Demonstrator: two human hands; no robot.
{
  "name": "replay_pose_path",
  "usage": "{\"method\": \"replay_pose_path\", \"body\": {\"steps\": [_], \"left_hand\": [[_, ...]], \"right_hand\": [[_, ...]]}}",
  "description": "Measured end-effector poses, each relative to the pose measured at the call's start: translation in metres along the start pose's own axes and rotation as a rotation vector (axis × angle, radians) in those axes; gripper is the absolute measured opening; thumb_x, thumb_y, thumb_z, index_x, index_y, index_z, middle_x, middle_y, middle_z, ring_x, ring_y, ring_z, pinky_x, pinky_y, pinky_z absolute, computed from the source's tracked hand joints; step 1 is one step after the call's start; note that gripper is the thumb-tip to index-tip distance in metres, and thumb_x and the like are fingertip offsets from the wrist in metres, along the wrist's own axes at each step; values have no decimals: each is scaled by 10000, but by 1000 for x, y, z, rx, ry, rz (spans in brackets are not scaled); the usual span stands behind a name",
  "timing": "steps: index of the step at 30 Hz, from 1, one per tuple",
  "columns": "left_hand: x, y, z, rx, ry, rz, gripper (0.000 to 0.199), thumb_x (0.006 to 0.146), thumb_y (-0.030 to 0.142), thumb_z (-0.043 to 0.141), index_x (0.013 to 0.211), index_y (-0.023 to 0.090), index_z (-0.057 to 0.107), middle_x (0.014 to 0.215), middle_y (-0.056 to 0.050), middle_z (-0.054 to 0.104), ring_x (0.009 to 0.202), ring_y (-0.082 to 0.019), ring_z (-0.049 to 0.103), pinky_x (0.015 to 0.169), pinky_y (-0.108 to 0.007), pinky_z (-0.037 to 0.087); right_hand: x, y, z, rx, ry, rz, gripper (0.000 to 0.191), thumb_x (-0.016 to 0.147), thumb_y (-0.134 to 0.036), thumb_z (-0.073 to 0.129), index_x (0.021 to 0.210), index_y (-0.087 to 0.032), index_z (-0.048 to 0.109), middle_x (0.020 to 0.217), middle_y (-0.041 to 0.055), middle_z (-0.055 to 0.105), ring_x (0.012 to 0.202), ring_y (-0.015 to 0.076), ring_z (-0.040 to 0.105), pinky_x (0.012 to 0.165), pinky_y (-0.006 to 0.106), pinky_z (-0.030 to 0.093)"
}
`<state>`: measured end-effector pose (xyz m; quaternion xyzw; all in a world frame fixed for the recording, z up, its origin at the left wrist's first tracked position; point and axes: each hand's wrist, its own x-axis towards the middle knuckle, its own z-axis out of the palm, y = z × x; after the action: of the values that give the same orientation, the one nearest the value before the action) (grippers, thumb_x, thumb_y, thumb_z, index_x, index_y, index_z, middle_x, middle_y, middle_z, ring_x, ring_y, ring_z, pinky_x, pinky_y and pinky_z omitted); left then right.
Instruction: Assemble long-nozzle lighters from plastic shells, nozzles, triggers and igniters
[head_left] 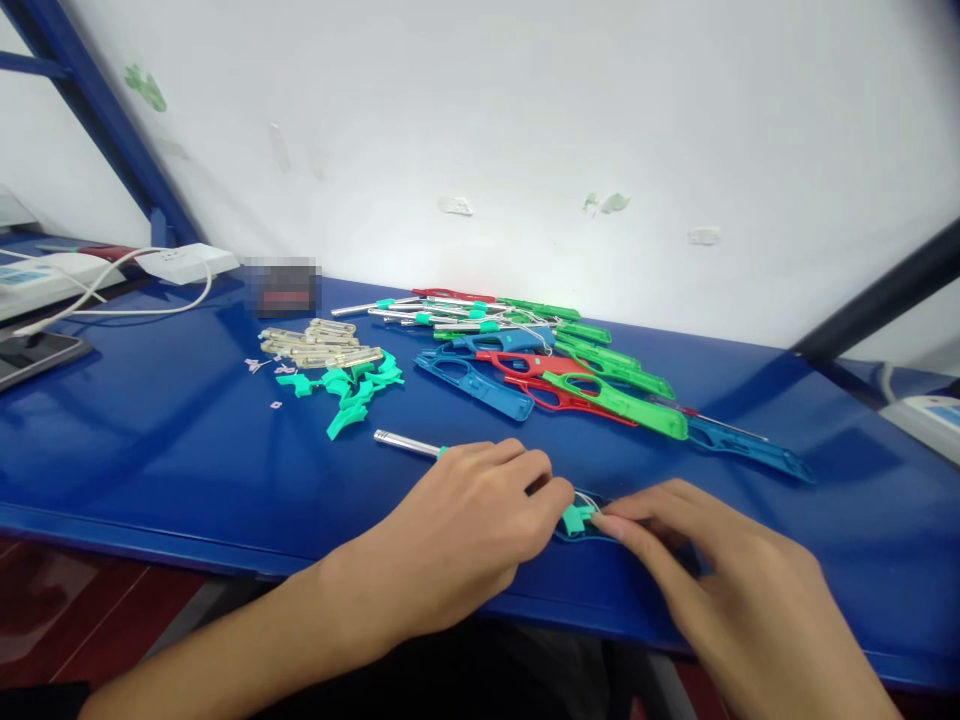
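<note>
A lighter assembly lies near the table's front edge, its silver tube (407,443) pointing left. A teal trigger piece (576,519) and thin white wires (587,499) show in its blue shell, between my hands. My left hand (491,510) is closed over the assembly, its fingertips left of the teal piece and partly hidden. The thumb and forefinger of my right hand (697,540) pinch together at the right side of the teal piece; what they grip is too small to make out.
Green, red and blue shells (615,403) with silver tubes (450,312) are heaped behind my hands. Teal pieces (351,395) and clear yellowish parts (319,345) lie to their left. A phone (37,352), a power strip (187,262) and cables sit far left on the blue table (187,450).
</note>
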<state>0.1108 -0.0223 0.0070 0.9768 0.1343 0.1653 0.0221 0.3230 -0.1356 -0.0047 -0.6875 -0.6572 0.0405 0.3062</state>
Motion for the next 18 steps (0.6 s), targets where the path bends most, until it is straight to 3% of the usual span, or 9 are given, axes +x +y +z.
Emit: {"method": "replay_pose_path", "body": {"steps": [8,14,18], "left_hand": [[-1,0,1,15,-13,-20,201,1059,80,519,1129,168,686,1030,-42,706,884,-226,671,714,-360,493],[-2,0,1,43,24,-14,152,1022,77,585,1084,180,677,991,-22,696,839,-230,672,658,-370,470],[-2,-1,0,39,9,-16,158,1032,82,573,1098,179,679,1002,-22,699,849,-227,679,646,-366,463]], "right_hand": [[-3,1,1,-109,19,-72,339,1105,-471,501,937,-329,759,965,-37,805,787,163,805,638,256,575],[-7,-4,3,-290,116,-223,439,1154,-425,361,981,-329,752,959,-57,789,762,134,805,562,275,542],[-6,-5,4,-274,142,-170,457,1138,-538,383,959,-317,740,937,-62,803,746,128,811,585,255,572]]}}
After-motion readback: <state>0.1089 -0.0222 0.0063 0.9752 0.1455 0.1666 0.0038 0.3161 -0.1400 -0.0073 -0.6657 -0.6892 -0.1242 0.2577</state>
